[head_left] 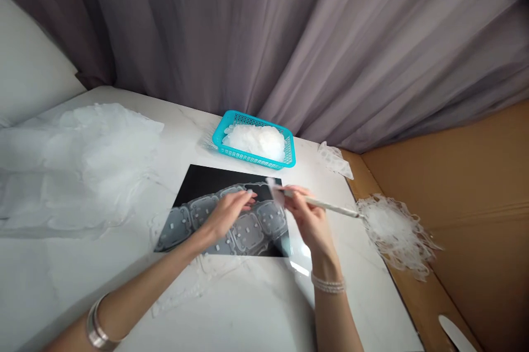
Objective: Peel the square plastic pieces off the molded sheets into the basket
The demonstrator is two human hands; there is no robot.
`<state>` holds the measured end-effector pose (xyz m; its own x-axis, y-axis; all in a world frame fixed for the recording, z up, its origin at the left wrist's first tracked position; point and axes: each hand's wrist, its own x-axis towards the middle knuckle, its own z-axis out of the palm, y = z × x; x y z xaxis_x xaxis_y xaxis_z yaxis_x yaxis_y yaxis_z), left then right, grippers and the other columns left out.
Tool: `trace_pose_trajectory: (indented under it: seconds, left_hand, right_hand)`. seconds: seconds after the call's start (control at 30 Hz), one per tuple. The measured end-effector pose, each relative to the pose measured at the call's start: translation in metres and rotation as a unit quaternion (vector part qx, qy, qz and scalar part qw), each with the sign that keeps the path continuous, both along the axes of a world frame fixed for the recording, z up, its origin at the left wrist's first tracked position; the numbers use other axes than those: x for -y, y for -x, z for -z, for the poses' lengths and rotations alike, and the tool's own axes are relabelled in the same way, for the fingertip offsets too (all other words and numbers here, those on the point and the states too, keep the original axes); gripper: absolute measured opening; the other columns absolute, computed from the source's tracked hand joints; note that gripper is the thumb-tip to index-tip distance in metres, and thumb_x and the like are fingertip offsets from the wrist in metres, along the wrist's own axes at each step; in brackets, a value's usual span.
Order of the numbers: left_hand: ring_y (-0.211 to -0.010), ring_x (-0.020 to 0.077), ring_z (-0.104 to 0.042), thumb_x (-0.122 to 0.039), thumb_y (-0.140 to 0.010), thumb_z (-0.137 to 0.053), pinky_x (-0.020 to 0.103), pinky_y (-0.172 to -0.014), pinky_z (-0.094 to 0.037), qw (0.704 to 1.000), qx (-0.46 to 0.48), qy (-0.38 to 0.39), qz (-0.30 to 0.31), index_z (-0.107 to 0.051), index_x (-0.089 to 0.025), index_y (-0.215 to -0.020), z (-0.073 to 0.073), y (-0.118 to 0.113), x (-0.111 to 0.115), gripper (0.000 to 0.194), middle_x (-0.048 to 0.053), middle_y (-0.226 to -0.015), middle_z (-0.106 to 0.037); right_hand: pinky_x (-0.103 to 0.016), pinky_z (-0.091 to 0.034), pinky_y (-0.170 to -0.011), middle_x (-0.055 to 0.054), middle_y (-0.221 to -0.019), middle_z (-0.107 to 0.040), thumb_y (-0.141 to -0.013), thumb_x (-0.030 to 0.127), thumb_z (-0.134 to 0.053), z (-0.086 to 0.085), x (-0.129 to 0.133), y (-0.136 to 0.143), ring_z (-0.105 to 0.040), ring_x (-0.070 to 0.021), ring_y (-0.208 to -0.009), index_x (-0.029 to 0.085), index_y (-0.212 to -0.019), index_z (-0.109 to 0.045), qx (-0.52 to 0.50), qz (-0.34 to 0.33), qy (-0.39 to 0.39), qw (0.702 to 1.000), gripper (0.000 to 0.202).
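Note:
A translucent moulded sheet with several rounded-square pieces lies on a black mat. Over its upper middle, my left hand reaches with fingers stretched out and nothing plainly in them. At the mat's right edge, my right hand is closed round a long, thin, pale tool, whose exact kind I cannot make out. Its rear end points right. A small blurred translucent piece shows just beyond the right fingertips; whether the fingers or the tool hold it is unclear.
Behind the mat stands a blue basket with translucent pieces inside. A big stack of translucent sheets occupies the left side. Stringy translucent scraps lie at right beside a cardboard wall. Another scrap rests near the grey curtain.

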<state>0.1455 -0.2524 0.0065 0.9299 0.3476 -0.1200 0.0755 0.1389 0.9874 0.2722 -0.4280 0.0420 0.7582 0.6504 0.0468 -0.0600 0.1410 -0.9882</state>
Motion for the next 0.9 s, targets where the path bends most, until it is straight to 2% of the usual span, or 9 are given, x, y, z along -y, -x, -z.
trace_pose_trajectory:
  seconds: [0.07, 0.1, 0.17, 0.23, 0.27, 0.4, 0.53, 0.7, 0.9]
  left_hand:
    - [-0.101, 0.0319, -0.069, -0.068, -0.092, -0.030, 0.048, -0.088, -0.055, 0.997, -0.019, 0.066, 0.019, -0.071, -0.012, -0.112, -0.002, -0.009, 0.003, 0.072, 0.019, -0.109, -0.072]
    - [-0.096, 0.0314, -0.071, -0.070, -0.091, -0.032, 0.046, -0.082, -0.057, 0.995, -0.025, 0.094, 0.023, -0.071, -0.011, -0.110, -0.001, -0.012, 0.003, 0.073, 0.020, -0.106, -0.073]
    - [-0.096, 0.0300, -0.071, -0.064, -0.086, -0.052, 0.042, -0.081, -0.058, 0.991, -0.033, 0.130, 0.019, -0.071, -0.011, -0.107, 0.002, -0.016, 0.002, 0.060, 0.019, -0.106, -0.074]
    - [-0.099, 0.0280, -0.071, -0.051, -0.077, -0.071, 0.038, -0.084, -0.057, 0.988, -0.040, 0.147, 0.010, -0.072, -0.012, -0.105, 0.006, -0.015, 0.001, 0.047, 0.017, -0.106, -0.074]
    - [-0.099, 0.0272, -0.070, -0.045, -0.074, -0.076, 0.036, -0.084, -0.057, 0.988, -0.044, 0.149, 0.007, -0.073, -0.012, -0.103, 0.007, -0.014, 0.002, 0.044, 0.016, -0.104, -0.075]
    - [-0.089, 0.0231, -0.071, -0.039, -0.072, -0.079, 0.030, -0.077, -0.056, 0.990, -0.049, 0.136, -0.010, -0.076, -0.012, -0.092, 0.010, -0.011, 0.007, 0.033, 0.012, -0.095, -0.076]
    - [-0.076, 0.0186, -0.070, -0.034, -0.072, -0.079, 0.026, -0.068, -0.053, 0.992, -0.043, 0.110, -0.039, -0.077, -0.013, -0.083, 0.010, -0.012, 0.018, 0.023, 0.008, -0.085, -0.076]
    - [-0.071, 0.0183, -0.069, -0.030, -0.071, -0.080, 0.024, -0.064, -0.050, 0.991, -0.033, 0.077, -0.105, -0.077, -0.013, -0.080, 0.008, -0.010, 0.024, 0.020, 0.008, -0.077, -0.076]
    - [-0.075, 0.0157, -0.070, -0.036, -0.072, -0.080, 0.024, -0.070, -0.052, 0.964, 0.025, 0.085, -0.250, -0.074, -0.015, -0.092, 0.001, -0.003, -0.003, 0.030, 0.004, -0.084, -0.077]
  right_hand:
    - [-0.044, -0.053, -0.099, -0.010, -0.115, -0.073, -0.089, 0.039, -0.066, -0.005, -0.002, 0.011, -0.068, -0.0256, -0.109, 0.021, -0.105, -0.071, 0.024, -0.112, 0.032, 0.993, 0.025]
    - [-0.045, -0.053, -0.099, -0.010, -0.114, -0.073, -0.091, 0.041, -0.063, -0.006, -0.002, 0.012, -0.068, -0.0257, -0.109, 0.021, -0.108, -0.070, 0.036, -0.127, 0.038, 0.990, 0.027]
    - [-0.045, -0.052, -0.098, -0.010, -0.107, -0.074, -0.095, 0.045, -0.055, -0.004, -0.002, 0.007, -0.069, -0.0251, -0.107, 0.022, -0.106, -0.066, 0.075, -0.062, 0.046, 0.994, 0.028]
    - [-0.043, -0.051, -0.095, -0.009, -0.098, -0.074, -0.097, 0.047, -0.049, 0.001, -0.004, -0.002, -0.069, -0.0247, -0.103, 0.021, -0.091, -0.061, 0.129, 0.023, 0.091, 0.987, 0.030]
    - [-0.041, -0.051, -0.092, -0.009, -0.093, -0.074, -0.096, 0.049, -0.049, 0.005, -0.006, -0.005, -0.069, -0.0246, -0.100, 0.021, -0.083, -0.057, 0.151, 0.040, 0.118, 0.981, 0.031]
    - [-0.030, -0.050, -0.070, -0.003, -0.075, -0.068, -0.081, 0.049, -0.068, 0.021, -0.021, -0.003, -0.065, -0.0193, -0.075, 0.023, -0.069, -0.040, 0.164, -0.007, 0.158, 0.974, 0.041]
    - [-0.022, -0.034, -0.049, 0.005, -0.057, -0.047, -0.078, 0.050, -0.068, 0.034, -0.034, 0.014, -0.043, -0.0101, -0.052, 0.024, -0.064, -0.030, 0.148, -0.028, 0.149, 0.977, 0.048]
    - [-0.023, -0.036, -0.056, 0.004, -0.059, -0.043, -0.082, 0.043, -0.061, 0.042, -0.034, 0.018, -0.044, -0.0112, -0.059, 0.023, -0.060, -0.029, 0.171, 0.039, 0.149, 0.973, 0.044]
    - [-0.027, -0.040, -0.063, 0.001, -0.058, -0.050, -0.080, 0.039, -0.061, 0.043, -0.013, -0.024, -0.058, -0.0194, -0.072, 0.024, -0.058, -0.029, 0.195, 0.161, 0.160, 0.954, 0.041]
